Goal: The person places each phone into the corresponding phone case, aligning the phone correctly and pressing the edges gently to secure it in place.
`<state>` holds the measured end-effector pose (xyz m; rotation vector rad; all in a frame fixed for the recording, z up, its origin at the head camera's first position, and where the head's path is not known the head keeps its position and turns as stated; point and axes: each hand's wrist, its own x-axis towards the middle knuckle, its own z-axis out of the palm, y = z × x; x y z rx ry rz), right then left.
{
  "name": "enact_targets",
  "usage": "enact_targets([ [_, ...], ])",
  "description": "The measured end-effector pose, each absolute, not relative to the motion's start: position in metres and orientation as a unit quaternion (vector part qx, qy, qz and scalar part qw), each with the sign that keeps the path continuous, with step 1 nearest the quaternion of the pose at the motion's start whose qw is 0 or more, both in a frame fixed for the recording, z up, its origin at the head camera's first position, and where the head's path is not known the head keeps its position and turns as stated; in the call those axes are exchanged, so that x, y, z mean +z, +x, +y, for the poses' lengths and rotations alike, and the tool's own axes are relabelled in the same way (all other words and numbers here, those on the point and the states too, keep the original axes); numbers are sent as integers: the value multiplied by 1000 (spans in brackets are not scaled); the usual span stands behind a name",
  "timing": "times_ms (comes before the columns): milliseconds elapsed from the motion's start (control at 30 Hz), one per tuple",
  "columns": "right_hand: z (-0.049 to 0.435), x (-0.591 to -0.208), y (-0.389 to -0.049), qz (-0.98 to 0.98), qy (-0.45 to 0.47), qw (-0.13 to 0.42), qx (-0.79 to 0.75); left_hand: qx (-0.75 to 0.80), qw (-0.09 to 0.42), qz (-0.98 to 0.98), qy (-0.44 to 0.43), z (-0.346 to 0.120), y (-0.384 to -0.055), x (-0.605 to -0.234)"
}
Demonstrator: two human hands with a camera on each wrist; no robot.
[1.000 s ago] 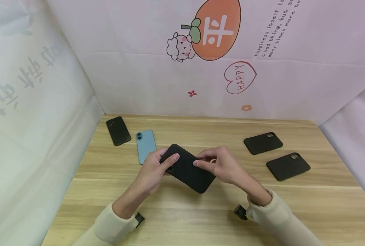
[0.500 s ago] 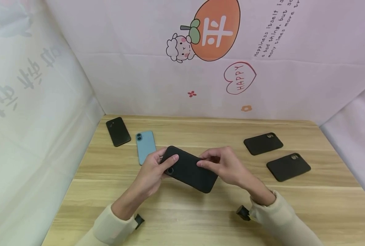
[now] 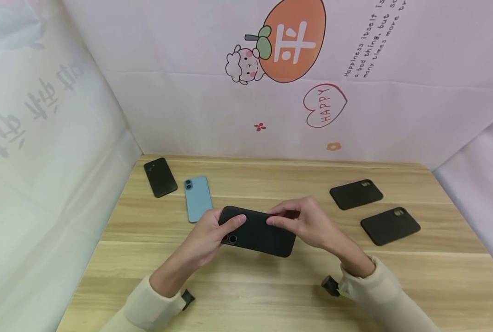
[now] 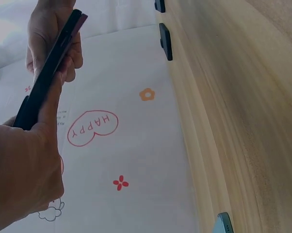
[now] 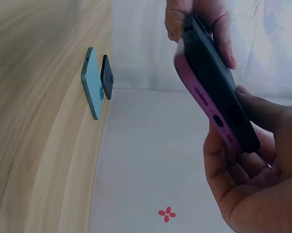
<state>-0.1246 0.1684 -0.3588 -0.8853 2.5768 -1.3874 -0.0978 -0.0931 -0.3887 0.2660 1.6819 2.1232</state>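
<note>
Above the middle of the table, a black phone case (image 3: 256, 234) is held between both hands with its back up. In the right wrist view, a purple-pink phone (image 5: 197, 93) shows along the case's underside, its port edge sticking out of the case; how far the two are joined is partly hidden. My left hand (image 3: 204, 236) grips the camera end, thumb across the back. My right hand (image 3: 308, 222) pinches the far long edge near the other end, thumb on the back and fingers curled beneath.
A light blue phone (image 3: 198, 200) lies just beyond my left hand, with a black phone-shaped piece (image 3: 161, 177) at the back left. On the right lie two black phone cases (image 3: 356, 194) with camera cut-outs. The wooden table (image 3: 246, 295) ends at a white printed cloth (image 3: 196, 110).
The phone case has turned from a steep slant to nearly level across the head view. My right hand has shifted slightly right, and both hands keep their hold.
</note>
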Motion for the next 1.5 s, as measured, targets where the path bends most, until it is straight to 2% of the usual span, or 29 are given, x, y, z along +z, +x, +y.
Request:
enact_targets([
  [333,177,-368,-128,845,-210,14,-492,780,157,605,35,-93,-95,-387],
  [500,179,-367,-128,855,-169,9,-490,787,148,598,16,-92,-95,-385],
  [1067,179,-365,-130,852,-124,50,-507,801,148,580,12,-92,-93,-386],
  [1233,183,-366,-133,836,-108,80,-532,806,153,572,10,-91,-92,-385],
  [1500,186,-367,-134,791,-121,106,-590,811,156,563,17,-90,-88,-382],
])
